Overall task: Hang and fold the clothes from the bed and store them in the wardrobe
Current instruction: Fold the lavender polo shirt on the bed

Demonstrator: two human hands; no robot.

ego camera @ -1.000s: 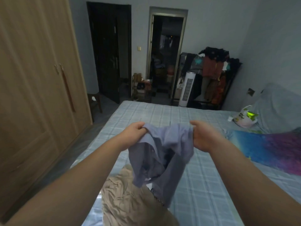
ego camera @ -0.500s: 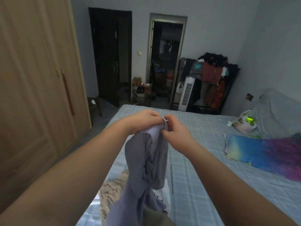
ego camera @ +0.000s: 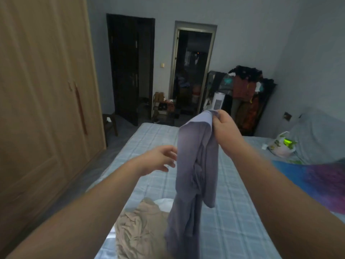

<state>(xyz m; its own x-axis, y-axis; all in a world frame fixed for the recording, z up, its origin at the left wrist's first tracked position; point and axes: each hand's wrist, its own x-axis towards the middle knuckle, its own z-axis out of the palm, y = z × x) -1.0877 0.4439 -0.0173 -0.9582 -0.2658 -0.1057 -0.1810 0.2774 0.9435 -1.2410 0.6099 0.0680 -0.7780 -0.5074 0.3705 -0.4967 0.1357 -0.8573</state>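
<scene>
Shirt [ego camera: 196, 165], pale lilac-grey, hangs in the air over the bed [ego camera: 242, 212], bunched lengthwise with one sleeve dangling at its right side. Right hand [ego camera: 224, 126] grips it at the top, fingers and thumb curled round a fold of cloth, arm raised. Left hand [ego camera: 158, 159] sits lower, holding nothing, fingers spread and loose; fingertips are just beside the shirt's left edge (touching or not, cannot tell). The shirt's lower end drops toward the near end of the bed and runs out of view at the bottom. Beige garment [ego camera: 141, 227] lies crumpled on the bed below, a bit of white cloth [ego camera: 164, 201] showing just behind it. The bed wears a light blue checked cover. Wardrobe [ego camera: 43, 109], light wood, doors shut, stands along the left across a strip of floor. Pillow [ego camera: 308, 176], blue and purple, lies at the right side of the bed; a plastic bag [ego camera: 281, 145] sits beyond it. Far wall: dark door [ego camera: 128, 68], open doorway [ego camera: 192, 71], a loaded clothes rack [ego camera: 246, 94] in the corner.
</scene>
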